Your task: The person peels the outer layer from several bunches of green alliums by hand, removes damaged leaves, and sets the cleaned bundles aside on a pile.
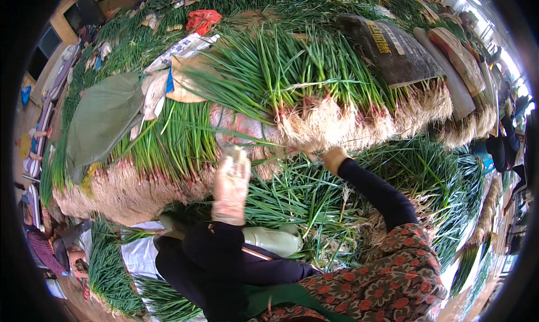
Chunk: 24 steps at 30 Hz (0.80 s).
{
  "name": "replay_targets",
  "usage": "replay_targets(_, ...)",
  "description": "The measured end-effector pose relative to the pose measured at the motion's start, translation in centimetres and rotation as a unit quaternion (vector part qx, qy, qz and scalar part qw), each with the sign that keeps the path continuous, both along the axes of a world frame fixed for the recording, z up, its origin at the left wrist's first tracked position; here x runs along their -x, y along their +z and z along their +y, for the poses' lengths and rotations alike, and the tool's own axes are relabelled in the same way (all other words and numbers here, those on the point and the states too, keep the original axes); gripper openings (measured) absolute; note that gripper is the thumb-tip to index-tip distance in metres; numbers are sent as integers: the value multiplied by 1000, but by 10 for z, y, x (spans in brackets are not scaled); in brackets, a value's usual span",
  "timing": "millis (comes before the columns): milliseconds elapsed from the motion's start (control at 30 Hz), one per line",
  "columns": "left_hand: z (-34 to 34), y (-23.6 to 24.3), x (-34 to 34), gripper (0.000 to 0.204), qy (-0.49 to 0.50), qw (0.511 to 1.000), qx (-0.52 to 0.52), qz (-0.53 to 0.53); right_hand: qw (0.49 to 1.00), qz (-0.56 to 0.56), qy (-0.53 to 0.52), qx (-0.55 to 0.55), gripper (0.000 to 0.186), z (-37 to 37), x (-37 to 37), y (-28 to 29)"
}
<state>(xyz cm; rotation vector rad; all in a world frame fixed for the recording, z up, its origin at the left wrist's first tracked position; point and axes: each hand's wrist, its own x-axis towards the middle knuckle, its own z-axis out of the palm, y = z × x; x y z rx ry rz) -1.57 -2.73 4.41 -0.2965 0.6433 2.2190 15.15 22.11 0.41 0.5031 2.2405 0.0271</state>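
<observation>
My left hand [231,181] is raised in front of the onion bundles, in a pale, thin-looking glove. Its fingers point upward, slightly blurred, and I see nothing held in them. My right hand [335,160], in a tan glove, is closed at the root end of a green onion [264,143], whose long leaves stretch left past my left fingertips. Just beyond it, a thick bundle of green onions [325,69] lies with pale stringy roots toward me. Another row of green onions [179,136] lies on the left, its roots hanging over the near side.
Loose green onions [292,193] cover the space below my hands. A green cloth [106,120] drapes the left row; a dark printed sack [393,49] covers the right bundles. A red bag [203,21] lies farther back. Another person [53,249] is at far left.
</observation>
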Motion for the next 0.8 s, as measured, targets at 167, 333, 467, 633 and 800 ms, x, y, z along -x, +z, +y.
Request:
replay_targets(167,5,-72,-52,28,-54,995,73,-45,965,228,-24,124,33,17,-52,-25)
replay_targets(333,8,-62,-42,32,-101,992,57,55,878,435,-199,17,49,-7,92,51)
replay_targets(467,5,-62,-36,32,-86,994,32,51,905,384,-176,-48,53,5,116,10)
replay_targets(633,13,-62,-33,38,-164,981,70,75,819,489,-68,294,39,-74,54,12)
replay_targets(800,19,-65,-44,21,-256,943,164,133,836,374,-119,383,33,-72,28,-19)
